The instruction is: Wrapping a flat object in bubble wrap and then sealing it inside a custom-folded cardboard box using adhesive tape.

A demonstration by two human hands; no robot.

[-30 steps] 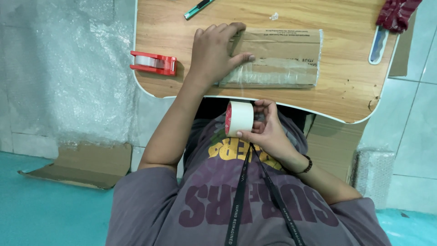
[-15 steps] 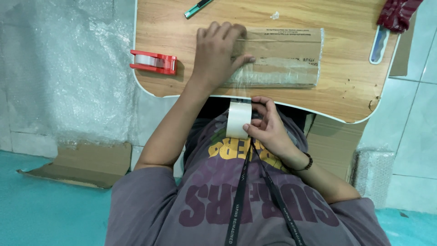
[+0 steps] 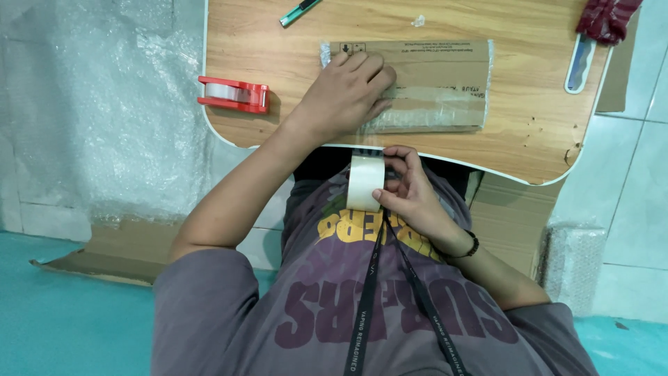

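Observation:
My left hand (image 3: 344, 97) lies flat on the left end of a flat cardboard package (image 3: 438, 76) partly wrapped in clear bubble film, which rests on the wooden table (image 3: 278, 49). Below the table's near edge, in front of my chest, my right hand (image 3: 414, 198) grips a roll of pale tape (image 3: 365, 182). The roll is held edge-on, and a clear strip seems to run from it up to the package's near edge.
A red tape dispenser (image 3: 233, 94) sits on the table's left end. A green cutter (image 3: 299, 10) lies at the far edge, a dark red cloth (image 3: 609, 17) and a blue-white oblong tool (image 3: 579, 63) at the right. Bubble wrap (image 3: 104, 104) and flat cardboard (image 3: 104, 251) lie at left.
My right hand has turned the tape roll from face-on to edge-on and lifted it slightly toward the table edge. My left hand stays pressed on the package.

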